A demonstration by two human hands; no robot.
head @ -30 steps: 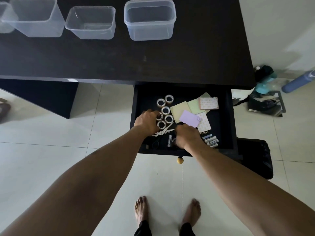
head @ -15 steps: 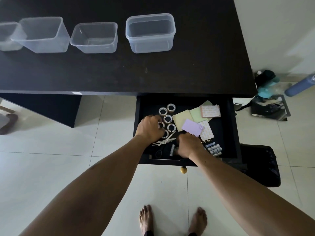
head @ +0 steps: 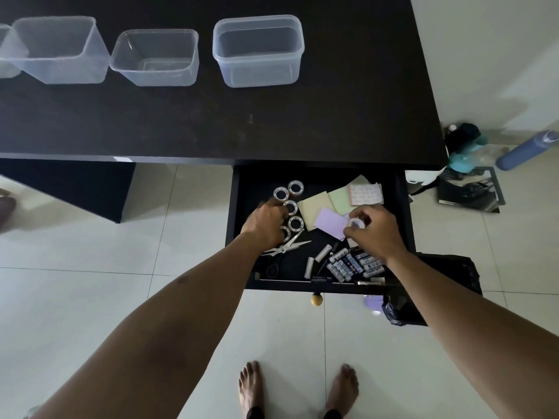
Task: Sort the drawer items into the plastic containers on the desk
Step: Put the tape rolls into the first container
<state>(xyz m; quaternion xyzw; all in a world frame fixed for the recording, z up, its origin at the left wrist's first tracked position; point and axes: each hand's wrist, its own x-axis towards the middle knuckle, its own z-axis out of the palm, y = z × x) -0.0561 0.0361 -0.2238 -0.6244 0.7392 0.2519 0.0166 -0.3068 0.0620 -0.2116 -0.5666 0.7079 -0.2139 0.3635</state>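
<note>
The open black drawer [head: 239, 207] under the desk holds several white tape rolls [head: 295, 188], paper note pads [head: 313, 208], scissors [head: 290, 247] and a pile of batteries [head: 348, 264]. My left hand [head: 267, 220] lies curled over the tape rolls at the drawer's left; what its fingers hold is hidden. My right hand [head: 373, 231] pinches a small tape roll [head: 357, 223] above the purple note pad [head: 331, 222]. Several clear plastic containers [head: 258, 49] stand in a row at the back of the dark desk [head: 272, 125].
A black bin with a bag [head: 465, 273] stands right of the drawer. Bottles [head: 526, 149] and clutter lie on the floor by the wall. My bare feet [head: 251, 385] stand on white tiles below the drawer's round knob [head: 316, 299].
My right hand has moved up and right from the drawer's front middle and now pinches a small tape roll. The batteries it covered now show. My left hand stays on the tape rolls.
</note>
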